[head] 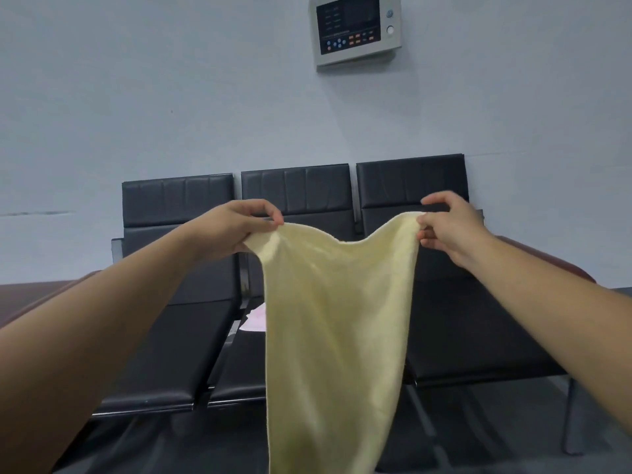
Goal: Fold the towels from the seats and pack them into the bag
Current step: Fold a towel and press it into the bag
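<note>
Your left hand (239,230) is pinching one top corner of the pale yellow terry towel (335,319) between thumb and curled fingers; your right hand (448,227) is gripping the other top corner likewise. You are holding both in front of the backrests of the black padded seats (171,354). The top edge is sagging between them, and the towel's long axis is hanging straight down past the seat fronts, so bringing corner to corner looks like the coming fold. A pinkish cloth (254,319) is lying on the middle seat.
</note>
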